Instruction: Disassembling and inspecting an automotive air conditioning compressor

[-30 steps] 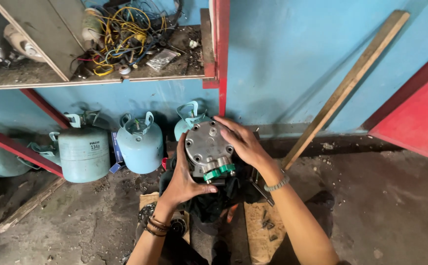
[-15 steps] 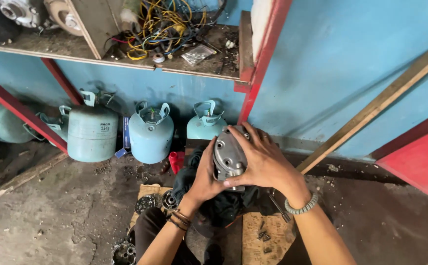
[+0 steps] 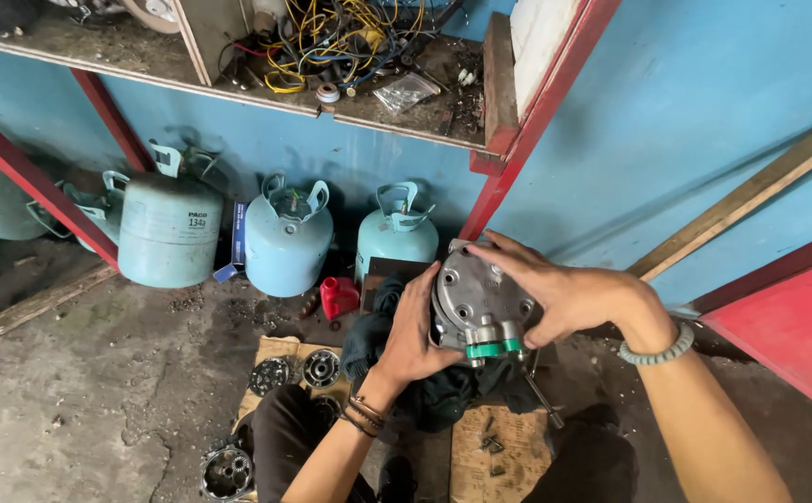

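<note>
I hold a round grey metal compressor body (image 3: 479, 303) with a green fitting on its lower edge, raised above a dark cloth (image 3: 443, 396) on my lap. My left hand (image 3: 413, 331) grips its left side from below. My right hand (image 3: 555, 289) wraps over its top and right side, fingers spread across the flat end face. Both hands are closed on the part.
Pale blue gas cylinders (image 3: 287, 244) stand along the blue wall under a shelf (image 3: 238, 91) with tangled wires. A small red cap (image 3: 338, 298), round metal parts (image 3: 320, 368) on cardboard (image 3: 494, 447) and a wooden plank (image 3: 751, 196) lie around me.
The view has swung slightly; the compressor body has turned in my hands, so its flat end face and green fitting now show, with my right hand shifted off the face to its right side.
</note>
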